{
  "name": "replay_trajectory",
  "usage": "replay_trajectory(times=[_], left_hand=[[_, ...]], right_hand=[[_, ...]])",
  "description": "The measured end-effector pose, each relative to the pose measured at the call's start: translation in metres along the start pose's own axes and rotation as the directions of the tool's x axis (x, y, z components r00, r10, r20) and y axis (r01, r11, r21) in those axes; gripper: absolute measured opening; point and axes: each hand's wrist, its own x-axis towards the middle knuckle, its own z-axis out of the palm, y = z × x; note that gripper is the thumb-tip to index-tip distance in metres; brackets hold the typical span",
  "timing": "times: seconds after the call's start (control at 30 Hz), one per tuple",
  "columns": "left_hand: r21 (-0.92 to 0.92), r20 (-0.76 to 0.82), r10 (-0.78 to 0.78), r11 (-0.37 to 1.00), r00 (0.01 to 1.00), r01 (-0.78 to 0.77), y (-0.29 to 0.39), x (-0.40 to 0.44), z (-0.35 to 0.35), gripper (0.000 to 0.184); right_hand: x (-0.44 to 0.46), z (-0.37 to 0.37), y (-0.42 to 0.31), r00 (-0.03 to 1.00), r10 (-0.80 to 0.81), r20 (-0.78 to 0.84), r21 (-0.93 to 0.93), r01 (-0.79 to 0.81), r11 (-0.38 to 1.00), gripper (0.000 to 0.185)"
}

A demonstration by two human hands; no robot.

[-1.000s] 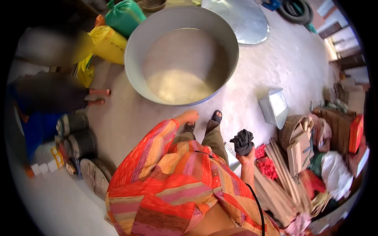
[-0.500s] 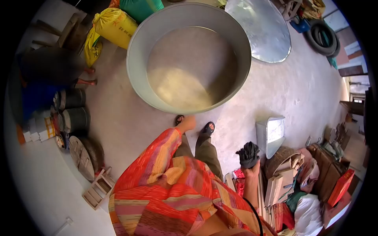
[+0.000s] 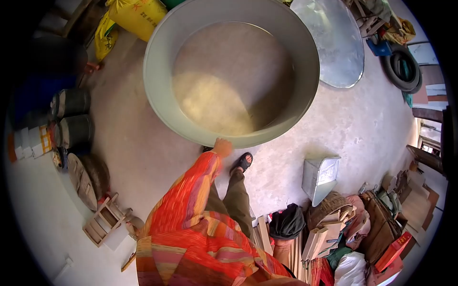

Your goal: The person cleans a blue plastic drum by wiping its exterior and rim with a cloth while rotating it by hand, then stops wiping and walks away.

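Note:
A large round grey metal tub [image 3: 157, 81] stands on the floor in front of me. A pale layer or floor [image 3: 214, 102] shows inside it, lit on the left and shaded on the right; I cannot tell which it is. At the tub's near rim, my left hand [image 3: 222, 147] has its fingers curled over the edge. Lower right, my right hand [image 3: 283, 249] grips a bunched black cloth or bag [image 3: 287, 222], which hides most of its fingers.
A shiny metal sheet [image 3: 331, 43] leans behind the tub, near tyres [image 3: 403, 71]. To the right are a metal scoop-like bin [image 3: 320, 178], a basket [image 3: 329, 207] and wood pieces. Yellow sacks [image 3: 136, 19], dark drums [image 3: 76, 131] and a small wooden stool [image 3: 102, 221] stand left; a person is far left.
My left hand has come up onto the tub's rim. My right hand has moved down and left with the black cloth or bag, which looks more spread out. The tub appears larger.

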Motion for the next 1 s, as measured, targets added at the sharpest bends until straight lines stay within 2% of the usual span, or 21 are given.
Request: replay_trajectory(times=[0.03, 0.13, 0.17, 0.23, 0.33, 0.4, 0.43, 0.5, 0.53, 0.57, 0.63, 0.7, 0.83, 0.97, 1.0], left_hand=[[-0.004, 0.114, 0.012, 1.0, 0.993, -0.011, -0.005, 0.003, 0.003, 0.033], [0.007, 0.121, 0.055, 0.998, 0.991, -0.056, -0.025, 0.001, 0.036, 0.027], [0.001, 0.116, 0.065, 0.998, 0.991, -0.066, -0.029, 0.004, 0.046, 0.027], [-0.055, -0.038, 0.076, 0.995, 0.996, -0.078, -0.031, 0.005, 0.055, 0.018], [-0.008, -0.039, 0.105, 0.994, 0.994, -0.106, -0.039, 0.015, 0.057, 0.017], [-0.045, -0.064, 0.147, 0.988, 0.987, -0.15, -0.043, 0.022, 0.065, 0.017], [-0.076, -0.079, 0.175, 0.981, 0.981, -0.181, -0.045, 0.026, 0.07, 0.016], [-0.095, -0.111, 0.181, 0.977, 0.977, -0.192, -0.043, 0.026, 0.076, 0.016], [-0.096, -0.145, 0.181, 0.976, 0.973, -0.196, -0.051, 0.023, 0.073, 0.015], [-0.083, -0.142, 0.18, 0.978, 0.973, -0.193, -0.056, 0.022, 0.069, 0.015], [-0.096, -0.12, 0.293, 0.948, 0.949, -0.305, -0.055, 0.021, 0.054, 0.014], [-0.065, -0.085, 0.27, 0.959, 0.959, -0.275, -0.049, 0.01, 0.012, 0.014], [-0.053, -0.044, 0.279, 0.958, 0.959, -0.281, -0.05, -0.023, -0.098, 0.016], [-0.029, -0.033, 0.267, 0.963, 0.963, -0.268, -0.056, -0.052, -0.215, 0.019], [-0.022, -0.088, 0.285, 0.957, 0.954, -0.288, -0.06, -0.056, -0.237, 0.022]], right_hand=[[0.003, -0.003, 0.002, 0.998, 0.029, 0.049, -0.01, -0.028, 1.0, 0.052], [0.005, -0.017, 0.013, 0.988, 0.089, 0.123, -0.047, -0.084, 0.995, 0.058], [0.005, -0.023, 0.017, 0.984, 0.106, 0.144, -0.069, -0.097, 0.993, 0.06], [0.004, -0.035, 0.021, 0.975, 0.146, 0.166, -0.142, -0.123, 0.982, 0.065], [0.008, -0.034, 0.031, 0.955, 0.217, 0.201, -0.291, -0.154, 0.944, 0.071], [0.01, -0.013, 0.04, 0.894, 0.287, 0.343, -0.093, -0.272, 0.958, 0.073], [0.013, -0.021, 0.039, 0.897, 0.279, 0.342, -0.095, -0.262, 0.96, 0.073], [0.011, -0.044, 0.033, 0.949, 0.231, 0.215, -0.084, -0.217, 0.973, 0.072], [0.012, -0.028, 0.033, 0.933, 0.33, 0.142, 0.632, -0.342, 0.696, 0.07], [0.013, -0.013, 0.034, 0.903, 0.424, 0.066, 0.994, -0.097, 0.052, 0.068], [0.018, -0.015, 0.034, 0.895, 0.44, 0.067, 0.995, -0.092, 0.036, 0.068], [0.025, -0.008, 0.038, 0.908, 0.411, 0.077, 0.97, -0.164, 0.18, 0.065], [0.022, 0.016, 0.047, 0.877, 0.437, 0.2, 0.979, -0.16, -0.128, 0.059], [0.025, -0.001, 0.049, 0.834, 0.456, 0.312, 0.948, -0.238, -0.212, 0.058], [0.027, -0.004, 0.05, 0.822, 0.457, 0.34, 0.937, -0.257, -0.236, 0.058]])
